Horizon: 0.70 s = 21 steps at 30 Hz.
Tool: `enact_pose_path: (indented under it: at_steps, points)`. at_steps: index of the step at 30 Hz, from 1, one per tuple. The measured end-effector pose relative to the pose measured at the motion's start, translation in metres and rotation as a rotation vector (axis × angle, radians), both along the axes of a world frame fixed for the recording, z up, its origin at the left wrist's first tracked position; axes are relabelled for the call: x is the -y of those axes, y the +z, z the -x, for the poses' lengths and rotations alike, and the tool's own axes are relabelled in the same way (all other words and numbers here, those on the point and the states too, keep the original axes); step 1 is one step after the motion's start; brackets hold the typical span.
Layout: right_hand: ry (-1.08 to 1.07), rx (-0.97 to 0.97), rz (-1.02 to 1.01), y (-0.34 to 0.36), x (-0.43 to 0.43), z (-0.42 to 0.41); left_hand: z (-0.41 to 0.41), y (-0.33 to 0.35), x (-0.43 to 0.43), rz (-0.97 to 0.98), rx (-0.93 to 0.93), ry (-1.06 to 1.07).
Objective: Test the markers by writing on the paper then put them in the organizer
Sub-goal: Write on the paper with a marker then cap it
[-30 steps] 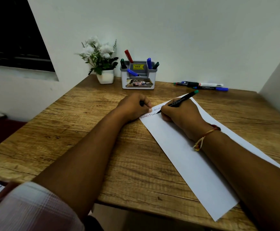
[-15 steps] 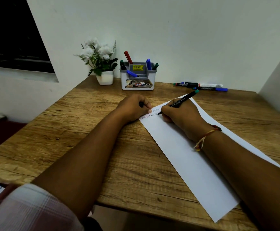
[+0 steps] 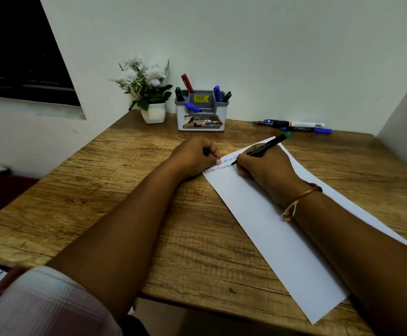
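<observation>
A long white paper (image 3: 270, 226) lies slanted on the wooden table (image 3: 125, 190). My right hand (image 3: 268, 170) grips a black marker with a green end (image 3: 268, 145), its tip touching the paper's far end beside lines of red and dark handwriting. My left hand (image 3: 192, 156) rests at the paper's far left corner, fingers curled round a small dark cap (image 3: 206, 151), one fingertip on the sheet. The grey-and-white organizer (image 3: 199, 117) stands at the back with red, blue and green markers in it.
Several loose markers (image 3: 294, 126) lie at the back right near the wall. A white pot of white flowers (image 3: 149, 93) stands left of the organizer. Walls close the table at the back and right. A dark window is at the left.
My right hand has crept a little to the right along the written line, and the marker tip has moved with it. My left hand has stayed in place.
</observation>
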State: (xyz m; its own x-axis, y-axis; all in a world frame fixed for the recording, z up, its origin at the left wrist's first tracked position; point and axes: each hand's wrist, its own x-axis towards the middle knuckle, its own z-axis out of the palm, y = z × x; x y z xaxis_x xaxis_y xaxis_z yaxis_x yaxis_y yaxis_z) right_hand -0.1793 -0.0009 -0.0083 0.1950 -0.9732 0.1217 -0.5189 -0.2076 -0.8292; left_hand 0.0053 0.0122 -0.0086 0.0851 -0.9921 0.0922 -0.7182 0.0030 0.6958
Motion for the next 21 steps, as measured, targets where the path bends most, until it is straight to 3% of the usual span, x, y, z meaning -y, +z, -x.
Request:
enact_pose_path:
  at_steps: [21]
  points:
    - [-0.033, 0.029, -0.025, -0.0009, 0.0026, 0.0008, -0.0008, -0.0008, 0.0019, -0.009, 0.002, -0.003]
